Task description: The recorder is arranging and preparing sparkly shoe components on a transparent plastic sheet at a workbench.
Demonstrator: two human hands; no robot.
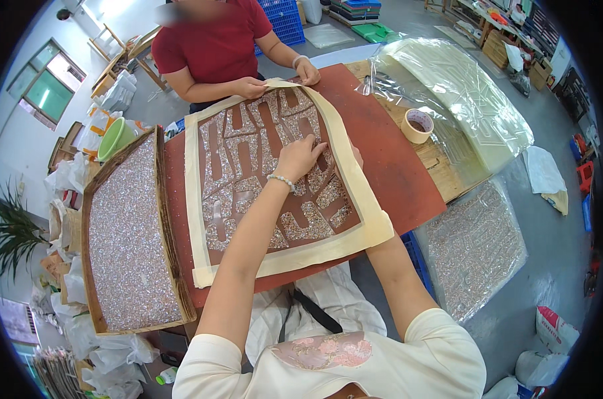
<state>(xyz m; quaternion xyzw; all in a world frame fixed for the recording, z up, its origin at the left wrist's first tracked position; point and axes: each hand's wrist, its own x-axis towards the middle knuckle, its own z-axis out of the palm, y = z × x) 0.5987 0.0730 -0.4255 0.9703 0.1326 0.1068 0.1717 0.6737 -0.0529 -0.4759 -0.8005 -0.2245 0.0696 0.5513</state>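
A patterned sheet (248, 143) with sparkling stone-covered shapes and a cream tape border lies over a red-brown board (398, 169), its right side raised and curved. Onto its upper right part reaches my left hand (300, 159), thumb and index finger apart, fingertips touching the stones. My right forearm passes beneath the near right corner of the sheet. Of my right hand (357, 155) only a sliver shows past the right border; its fingers are hidden. Across from me, a person in a red shirt holds the far border with both hands (251, 87).
At left stands a shallow wooden tray (160, 219) filled with glittering bits. A tape roll (417, 126) and stacked clear plastic sheets (471, 100) lie to the right. Below them is a plastic-covered glittery sheet (477, 246). A green basin (116, 138) sits behind the tray.
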